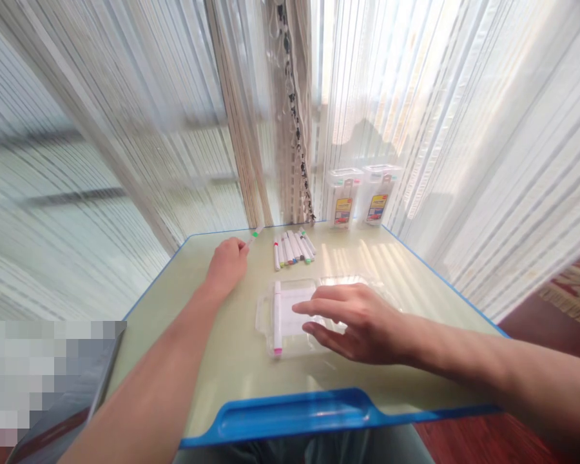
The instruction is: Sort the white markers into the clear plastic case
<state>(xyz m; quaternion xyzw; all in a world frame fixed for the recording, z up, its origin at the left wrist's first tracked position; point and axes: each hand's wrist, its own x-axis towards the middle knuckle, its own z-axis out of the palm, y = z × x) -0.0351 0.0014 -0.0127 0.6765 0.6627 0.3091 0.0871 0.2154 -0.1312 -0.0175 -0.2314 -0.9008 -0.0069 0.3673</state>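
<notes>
My left hand [228, 263] is closed on a white marker with a green cap [256, 234], held near the table's far left part. My right hand [355, 320] lies with fingers stretched out over an open clear plastic case [290, 317] in the middle of the table. One white marker with a pink end [277, 317] lies in the case along its left side. A row of several white markers with coloured caps [294, 248] lies beyond the case.
The pale green table has a blue rim [290, 415] with a tray groove at the near edge. Two clear marker boxes [362, 195] stand upright at the far edge. Sheer striped curtains hang close behind and to both sides.
</notes>
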